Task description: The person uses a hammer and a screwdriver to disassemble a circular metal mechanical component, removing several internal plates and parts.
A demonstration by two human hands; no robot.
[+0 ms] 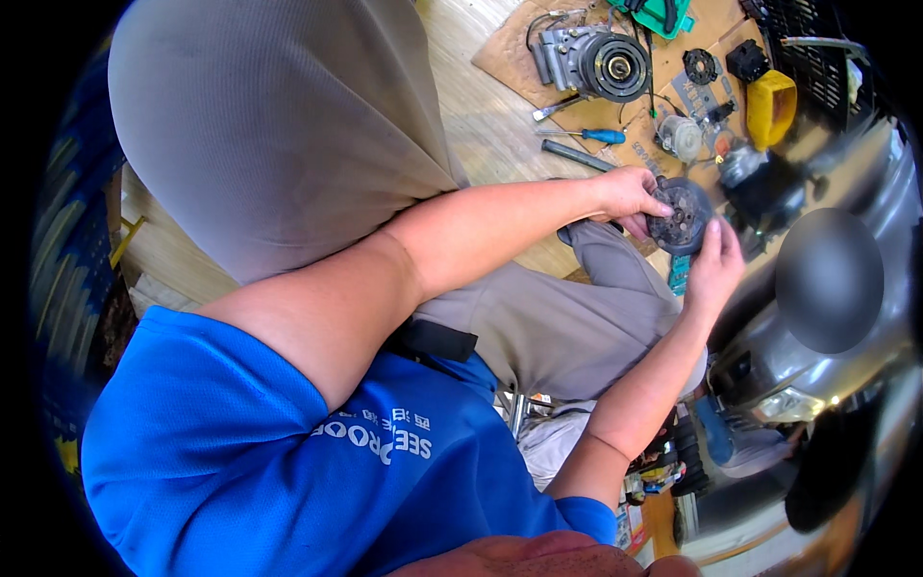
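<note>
Both of my hands hold a dark round metal clutch plate [682, 217] with small holes in its grimy face. My left hand [635, 200] grips its near-left side, thumb over the face and fingers curled beneath. On the right edge, my right hand [717, 262] pinches the rim with its fingertips. The plate is held up over my bent knee, tilted toward me. Its underside is hidden. Beyond my left hand lies a compressor [588, 65] with a black grooved pulley. A blue-handled screwdriver [601, 136] and a dark metal tube [577, 156] lie nearer.
Stained cardboard [519, 43] covers part of the wooden floor [481, 106]. On it sit a black ring-shaped part [701, 65], a small silver motor [680, 137], a yellow container [771, 108] and a green case [670, 15]. A black crate [817, 72] stands beyond. A blurred car headlight [790, 405] shows at right.
</note>
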